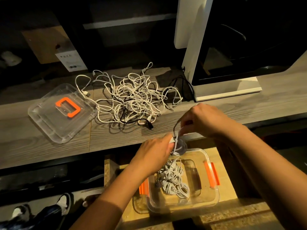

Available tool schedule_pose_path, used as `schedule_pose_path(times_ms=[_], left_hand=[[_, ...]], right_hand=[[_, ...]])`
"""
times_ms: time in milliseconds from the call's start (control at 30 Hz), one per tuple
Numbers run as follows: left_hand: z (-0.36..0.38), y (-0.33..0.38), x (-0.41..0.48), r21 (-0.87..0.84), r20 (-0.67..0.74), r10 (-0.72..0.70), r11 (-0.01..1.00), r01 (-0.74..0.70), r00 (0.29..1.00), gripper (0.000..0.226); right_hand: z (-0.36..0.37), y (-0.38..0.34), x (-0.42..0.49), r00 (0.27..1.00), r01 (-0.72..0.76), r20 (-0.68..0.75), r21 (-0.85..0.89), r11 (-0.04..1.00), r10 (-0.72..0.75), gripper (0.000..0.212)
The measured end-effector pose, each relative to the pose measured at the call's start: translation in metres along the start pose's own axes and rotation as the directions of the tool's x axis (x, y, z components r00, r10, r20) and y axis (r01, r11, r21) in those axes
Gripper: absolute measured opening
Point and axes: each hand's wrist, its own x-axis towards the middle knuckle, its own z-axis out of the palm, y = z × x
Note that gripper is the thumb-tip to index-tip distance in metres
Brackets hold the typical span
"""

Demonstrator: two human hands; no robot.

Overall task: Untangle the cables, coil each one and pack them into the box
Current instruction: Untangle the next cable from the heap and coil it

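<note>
While left hand (154,151) and right hand (204,120) fingers clamp a coiled cable (180,146) above the table (116,138) edge, the box (214,193) keeps open room at its right.

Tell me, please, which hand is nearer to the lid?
Left. The left hand is to the lower right of the lid; the right hand is farther right still.

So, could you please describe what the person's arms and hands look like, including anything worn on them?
The left hand and right hand are ungloved, with no watch, bracelet or ring visible. The left arm and right arm are bare as far up as the frame shows: no sleeves.
</note>
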Motion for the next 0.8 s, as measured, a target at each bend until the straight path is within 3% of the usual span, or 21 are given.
schedule_pose_path(times_ms=[133,200,267,367,433,500,567,667,700,800], left_hand=[[-0.007,0.002,0.004,-0.073,0.123,0.044,0.997,-0.035,0.991,0.021],[-0.012,0.001,0.006,-0.258,0.151,0.105,0.964,-0.063,0.983,0.023],[-0.018,0.0,0.005,-0.453,0.072,0.112,0.889,-0.067,0.991,0.027],[-0.019,-0.005,0.006,-0.506,-0.047,0.053,0.859,-0.069,0.998,0.015],[-0.016,-0.002,0.009,-0.536,-0.133,0.035,0.838,-0.101,0.991,0.018],[-0.011,0.001,0.013,-0.596,-0.21,-0.047,0.798,-0.09,0.977,0.024],[-0.007,-0.002,0.017,-0.713,-0.21,-0.251,0.701,0.028,0.945,0.024],[-0.005,-0.016,0.024,-0.823,-0.177,-0.522,0.544,0.166,0.835,0.027],[-0.007,-0.021,0.027,-0.828,-0.174,-0.571,0.526,0.194,0.803,0.028],[-0.01,-0.025,0.028,-0.664,-0.201,-0.65,0.64,0.386,0.732,0.026]], right_hand=[[0.009,0.013,0.008,0.997,0.082,-0.007,0.187,0.979,-0.082,0.019],[0.018,0.017,0.01,0.998,0.063,-0.014,0.417,0.907,-0.063,0.017],[0.027,0.019,0.007,1.0,-0.019,-0.001,0.729,0.685,0.029,0.022],[0.049,0.014,-0.002,0.991,-0.109,0.067,0.912,0.396,0.12,0.018],[0.063,0.004,-0.007,0.984,-0.126,0.085,0.953,0.276,0.155,0.015],[0.076,-0.007,-0.01,0.978,-0.15,0.11,0.962,0.228,0.178,0.021],[0.088,-0.019,-0.014,0.97,-0.203,0.15,0.932,0.301,0.19,0.028],[0.106,-0.028,-0.019,0.98,-0.17,0.073,0.791,0.587,0.185,0.027],[0.107,-0.03,-0.023,0.981,-0.148,0.034,0.764,0.628,0.19,0.023],[0.093,-0.04,-0.03,0.987,-0.094,-0.02,0.731,0.676,0.159,0.034]])
